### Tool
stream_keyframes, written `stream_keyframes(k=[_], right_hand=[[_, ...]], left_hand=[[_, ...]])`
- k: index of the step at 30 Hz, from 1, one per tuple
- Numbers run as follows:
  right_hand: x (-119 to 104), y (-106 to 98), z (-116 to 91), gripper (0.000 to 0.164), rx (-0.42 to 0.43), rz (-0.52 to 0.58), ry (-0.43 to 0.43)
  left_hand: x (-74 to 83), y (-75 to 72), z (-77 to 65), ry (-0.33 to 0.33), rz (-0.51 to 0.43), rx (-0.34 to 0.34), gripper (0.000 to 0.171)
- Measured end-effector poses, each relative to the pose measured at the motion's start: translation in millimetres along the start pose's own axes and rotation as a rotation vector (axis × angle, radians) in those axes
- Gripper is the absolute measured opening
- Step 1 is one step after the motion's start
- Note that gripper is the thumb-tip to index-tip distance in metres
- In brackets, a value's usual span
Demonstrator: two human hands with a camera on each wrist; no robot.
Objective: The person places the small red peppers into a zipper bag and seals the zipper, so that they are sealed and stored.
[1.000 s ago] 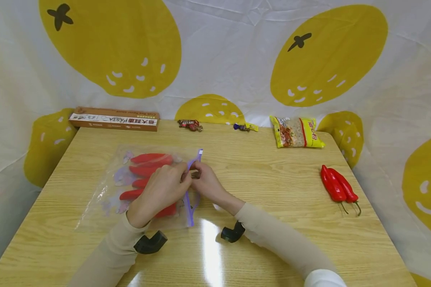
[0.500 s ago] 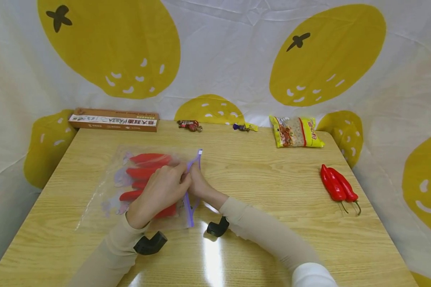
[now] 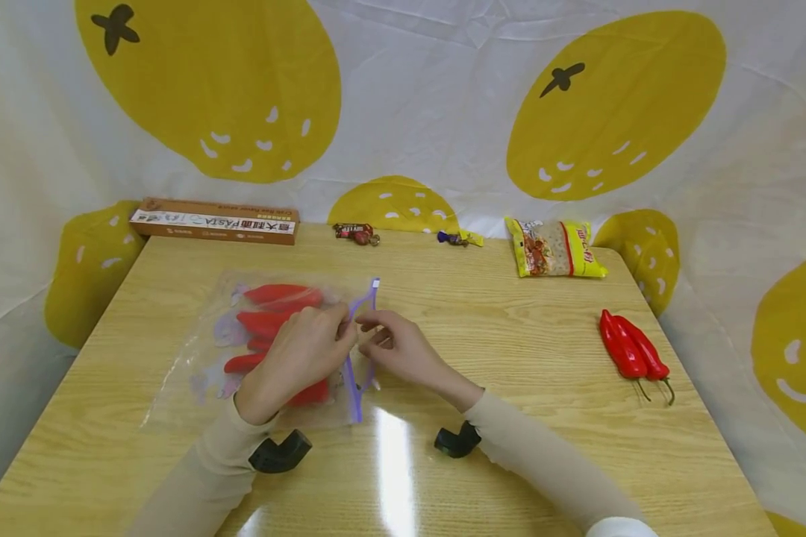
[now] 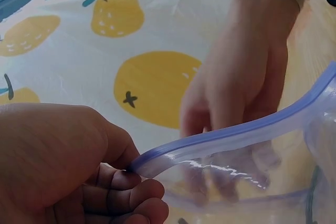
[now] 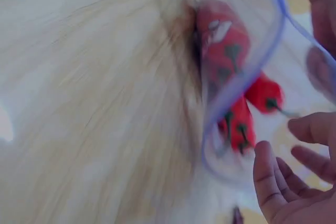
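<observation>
Zip-top bag [image 3: 204,365] w/ red peppers [image 3: 282,294] inside, L of ctr frame; L hand [image 3: 298,354] pinches its purple zip edge [image 3: 354,395]. R hand [image 3: 406,350], ctr, by bag mouth, fingers parted, nothing seen in grip. Loose pepper pair [image 3: 628,347], far R. Prob. mouth-opening step; next move likely needs edges kept apart.

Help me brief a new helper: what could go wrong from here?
The left hand pinches one part of the purple zip edge; if that slips, the open mouth of the bag might sag shut.
The red peppers inside have stems towards that open mouth, so tilting it downward could let some slide out.
The two loose peppers lie near the right edge of the table, where a stray knock might send them off.
</observation>
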State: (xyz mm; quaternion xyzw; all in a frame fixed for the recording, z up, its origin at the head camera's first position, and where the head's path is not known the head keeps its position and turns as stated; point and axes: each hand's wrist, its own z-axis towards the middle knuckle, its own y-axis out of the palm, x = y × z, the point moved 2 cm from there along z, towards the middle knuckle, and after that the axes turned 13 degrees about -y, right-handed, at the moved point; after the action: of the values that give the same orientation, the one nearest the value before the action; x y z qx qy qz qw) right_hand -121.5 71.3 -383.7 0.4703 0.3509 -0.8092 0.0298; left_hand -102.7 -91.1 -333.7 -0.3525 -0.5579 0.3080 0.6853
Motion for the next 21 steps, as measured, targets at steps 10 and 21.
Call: stream_keyframes(k=[10, 21], right_hand=[[33, -111, -91, 0.031, 0.146, -0.636, -0.106], [78, -224, -196, 0.032, 0.289, -1.075, 0.269]], left_hand=[[-0.5, 0.9, 1.4, -0.028, -0.017, -0.022, 0.022], [-1.6, -1.4, 0.9, -0.040, -0.022, -0.042, 0.024]])
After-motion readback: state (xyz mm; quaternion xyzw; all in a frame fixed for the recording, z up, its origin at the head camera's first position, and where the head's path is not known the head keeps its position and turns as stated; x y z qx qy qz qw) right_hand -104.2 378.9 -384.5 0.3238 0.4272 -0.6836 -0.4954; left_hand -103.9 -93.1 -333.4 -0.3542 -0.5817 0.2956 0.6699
